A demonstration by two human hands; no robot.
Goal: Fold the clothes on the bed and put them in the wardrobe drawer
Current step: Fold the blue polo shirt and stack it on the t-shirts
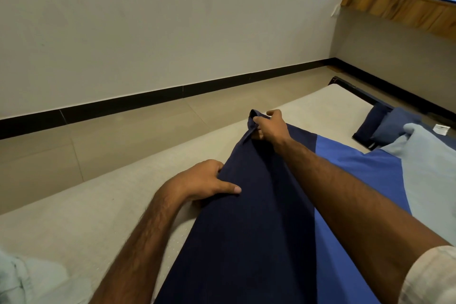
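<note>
A dark navy garment (246, 217) lies stretched lengthwise on the pale mattress of the bed (111, 205). My right hand (271, 128) pinches its far end, which is bunched and lifted a little. My left hand (207, 180) grips the garment's left edge at mid-length, thumb on top of the cloth. Beneath and to the right of it lies a brighter blue cloth (357, 173), and beyond that a light blue cloth (429, 175). The wardrobe drawer is not in view.
A folded dark blue stack (380, 128) sits at the bed's far right near the dark frame (355, 86). A pale crumpled garment (14, 281) lies at the bottom left. Tiled floor (123, 131) and a white wall run along the bed's left side.
</note>
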